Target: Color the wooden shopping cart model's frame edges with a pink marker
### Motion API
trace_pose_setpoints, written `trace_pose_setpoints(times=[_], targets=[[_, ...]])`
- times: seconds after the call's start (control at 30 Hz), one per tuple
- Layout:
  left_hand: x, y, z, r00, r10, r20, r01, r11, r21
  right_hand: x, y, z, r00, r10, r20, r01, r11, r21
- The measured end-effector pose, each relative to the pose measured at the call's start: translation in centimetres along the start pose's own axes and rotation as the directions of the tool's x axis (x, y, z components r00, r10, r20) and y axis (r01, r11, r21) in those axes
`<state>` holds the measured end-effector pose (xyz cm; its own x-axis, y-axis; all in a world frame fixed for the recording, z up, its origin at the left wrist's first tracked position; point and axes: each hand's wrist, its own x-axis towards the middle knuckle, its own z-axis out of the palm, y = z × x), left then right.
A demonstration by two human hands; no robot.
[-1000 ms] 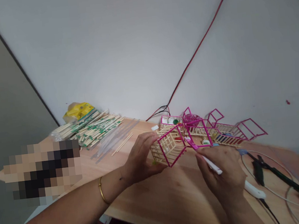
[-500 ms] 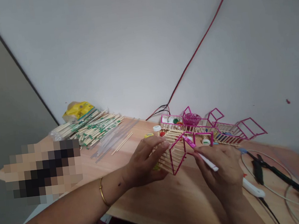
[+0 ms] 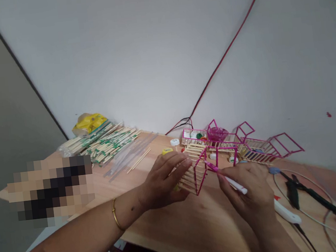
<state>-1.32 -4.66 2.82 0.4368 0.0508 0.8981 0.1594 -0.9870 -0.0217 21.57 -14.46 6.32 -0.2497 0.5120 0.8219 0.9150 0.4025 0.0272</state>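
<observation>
Head view, the only one: left hand [image 3: 164, 179], fingers bent over and round the near-left side of a slatted stick frame [image 3: 195, 177], grasping it; the grip on the pale slats leaves the pink-edged face turned towards the other hand, apparently to keep that edge within reach. Right hand [image 3: 252, 185], pinching a white-handled tool [image 3: 237, 185] much like a brush, pen-fashion, presumably for fine control; its pink end points left at the frame's pink upright, at or just beside it, contact too small to confirm. Frame held between the two hands, tilted, just above or on the table [image 3: 198, 227]; which, cannot be told. Beyond the right hand, a pink-stained bowl [image 3: 218, 133], likely set there for easy dipping, among a row of further pink-edged stick frames [image 3: 254, 154] lying along the wall, seemingly out of the working area. Beyond the left hand's fingers, a white round cap [image 3: 174, 142] and a yellow item [image 3: 167, 151], partly hidden. Further left of that hand, two loose sticks [image 3: 139, 160], clear strips [image 3: 126, 159], a heap of green-marked sticks [image 3: 112, 145] and a yellow packet [image 3: 90, 122], perhaps grouped as stock. Just right of the right hand, a white corded tool [image 3: 288, 212], lying apart from the frame.
</observation>
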Motion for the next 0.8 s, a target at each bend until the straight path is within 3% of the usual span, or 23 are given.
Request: trace_pose_setpoints(times=[0.33, 0.53, 0.8], targets=[[-0.3, 0.5, -0.3, 0.997, 0.066, 0.043, -0.071, 0.992, 0.107, -0.1, 0.2, -0.6, 1.0, 0.017, -0.005, -0.017, 1.0, 0.021], [0.2, 0.8, -0.7, 0.996, 0.084, -0.021, -0.079, 0.984, 0.161, -0.2, 0.4, -0.6, 0.996, 0.091, -0.002, -0.091, 0.995, 0.043], [0.4, 1.1, -0.6, 0.993, 0.09, -0.081, -0.076, 0.983, 0.168, 0.0, 0.2, -0.6, 0.996, 0.091, 0.001, -0.091, 0.995, 0.048]])
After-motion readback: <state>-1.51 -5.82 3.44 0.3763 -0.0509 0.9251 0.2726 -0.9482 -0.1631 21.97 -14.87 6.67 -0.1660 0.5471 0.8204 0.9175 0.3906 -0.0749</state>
